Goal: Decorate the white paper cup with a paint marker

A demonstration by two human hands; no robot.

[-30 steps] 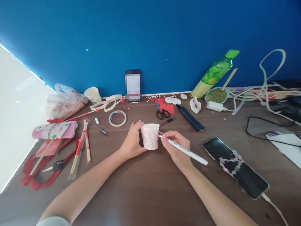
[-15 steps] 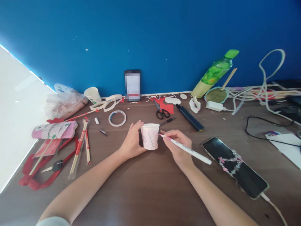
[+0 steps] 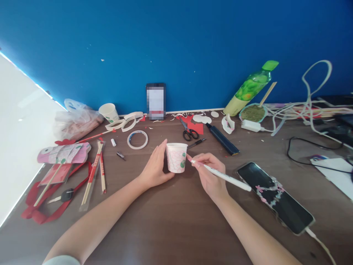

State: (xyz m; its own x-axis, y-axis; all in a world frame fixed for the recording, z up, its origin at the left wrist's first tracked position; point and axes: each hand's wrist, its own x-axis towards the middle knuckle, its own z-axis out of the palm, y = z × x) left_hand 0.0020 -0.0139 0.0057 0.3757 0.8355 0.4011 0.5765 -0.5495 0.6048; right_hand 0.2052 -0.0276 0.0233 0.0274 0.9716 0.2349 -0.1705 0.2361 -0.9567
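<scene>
A paper cup (image 3: 174,158) stands upright in front of me, with pink line drawing and green spots on its side. My left hand (image 3: 156,165) is at the cup's left side, fingers up along the wall and thumb by the base, holding it; part of the grip is behind the cup. In my right hand (image 3: 211,171) is a white marker (image 3: 228,179) with a pink tip, pinched between thumb and fingers. Its tip is at or very near the cup's right edge; I cannot tell whether it touches.
Behind the cup lie scissors (image 3: 190,133), a black pen (image 3: 197,142) and a dark blue box (image 3: 223,139). A tape roll (image 3: 128,142), wrapped chopsticks (image 3: 92,173) and a key (image 3: 65,195) are left. A phone (image 3: 275,197) with a charging cable lies right; a green-capped bottle (image 3: 249,90) leans behind.
The cup has turned, bringing green spots into view on its right side. My left fingers have shifted along it, and my right hand with the marker has moved slightly right.
</scene>
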